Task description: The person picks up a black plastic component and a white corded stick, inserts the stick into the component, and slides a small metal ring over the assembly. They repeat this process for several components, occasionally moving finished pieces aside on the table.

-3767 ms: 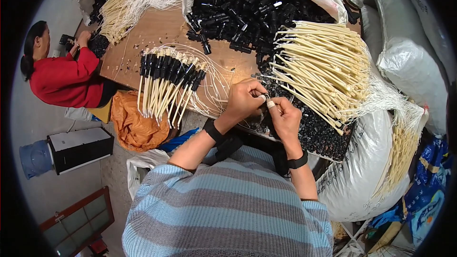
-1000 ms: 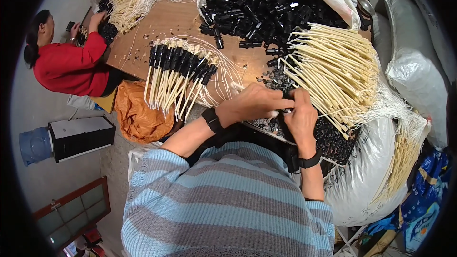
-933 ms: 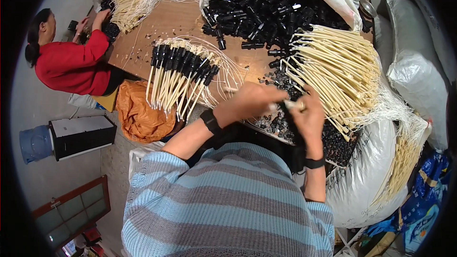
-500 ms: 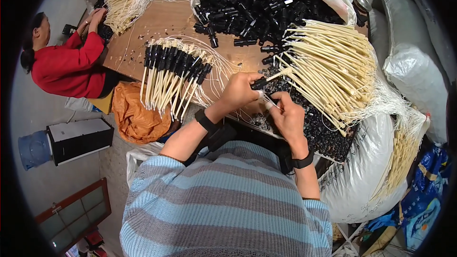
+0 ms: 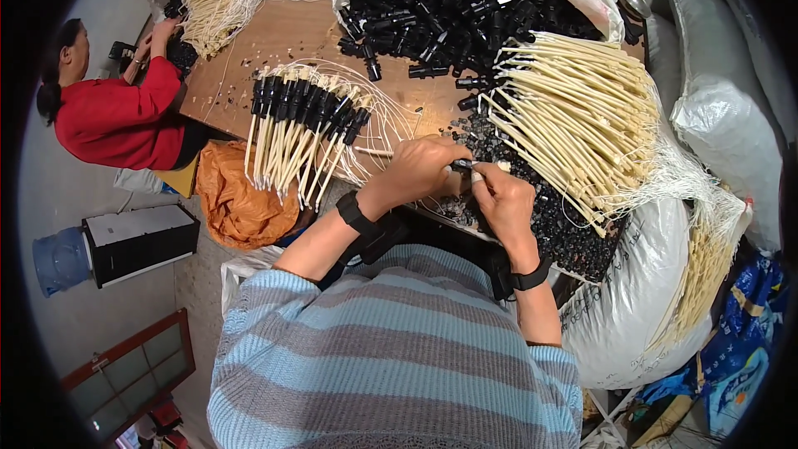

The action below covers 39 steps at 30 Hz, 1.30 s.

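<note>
Over the near edge of the table, my left hand (image 5: 420,168) is closed round a black plastic fitting (image 5: 464,165), mostly covered by the fingers. A cream-coloured tube (image 5: 373,151) sticks out to the left of that hand. My right hand (image 5: 505,199) meets it with thumb and forefinger pinched at the fitting's right end; any small piece between them is too hidden to name. To the left lies a row of cream tubes with black fittings (image 5: 303,108) on their upper ends and white cords trailing. A large bundle of bare cream tubes (image 5: 582,116) lies to the right.
Black fittings (image 5: 440,17) spill from a white sack at the back. Small black pieces (image 5: 573,237) cover the table's near right. Full white sacks (image 5: 632,308) stand at right. An orange bag (image 5: 245,199) sits left of the table. A person in red (image 5: 125,116) works at far left.
My left hand has turned the fitting, so its tube points left instead of up and right. My right hand has come up against the fitting's end, where before it held a white cord.
</note>
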{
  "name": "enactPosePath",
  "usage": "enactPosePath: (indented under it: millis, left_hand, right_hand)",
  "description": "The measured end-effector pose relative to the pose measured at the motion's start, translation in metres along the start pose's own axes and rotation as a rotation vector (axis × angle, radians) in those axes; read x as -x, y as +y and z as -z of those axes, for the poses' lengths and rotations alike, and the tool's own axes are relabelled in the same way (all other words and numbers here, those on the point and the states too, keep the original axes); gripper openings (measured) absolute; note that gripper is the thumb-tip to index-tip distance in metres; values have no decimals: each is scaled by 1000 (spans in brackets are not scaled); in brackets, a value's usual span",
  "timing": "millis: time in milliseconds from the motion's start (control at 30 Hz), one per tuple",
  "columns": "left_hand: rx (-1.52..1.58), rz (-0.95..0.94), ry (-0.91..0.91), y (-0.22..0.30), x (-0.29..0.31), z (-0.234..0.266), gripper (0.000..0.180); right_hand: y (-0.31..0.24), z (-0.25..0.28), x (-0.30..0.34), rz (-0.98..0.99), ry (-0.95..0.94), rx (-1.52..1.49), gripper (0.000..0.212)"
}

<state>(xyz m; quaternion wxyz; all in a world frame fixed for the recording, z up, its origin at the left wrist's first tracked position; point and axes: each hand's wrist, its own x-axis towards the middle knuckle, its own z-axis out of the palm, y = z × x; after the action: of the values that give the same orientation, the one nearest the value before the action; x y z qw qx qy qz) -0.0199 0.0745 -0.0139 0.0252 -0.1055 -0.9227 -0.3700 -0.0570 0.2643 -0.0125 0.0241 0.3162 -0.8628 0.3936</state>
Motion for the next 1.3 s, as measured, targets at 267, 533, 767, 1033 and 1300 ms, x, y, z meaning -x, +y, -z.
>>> enactPosePath:
  millis: [267, 533, 767, 1033, 1300]
  left_hand:
    - [311, 52, -190, 7, -3, 4, 33]
    - [265, -281, 232, 7, 6, 7, 17]
    - [235, 111, 313, -31, -5, -1, 27]
    - [140, 187, 244, -61, -26, -16, 33]
    - [717, 189, 203, 10, -8, -25, 17]
  right_hand:
    - [-6, -2, 4, 15, -121, -155, 13]
    - [-10, -1, 5, -7, -91, -196, 13]
    - [-1, -11, 16, -241, -33, -214, 9]
    - [12, -7, 18, -516, -7, -343, 7]
    - [12, -17, 0, -684, -60, -587, 10]
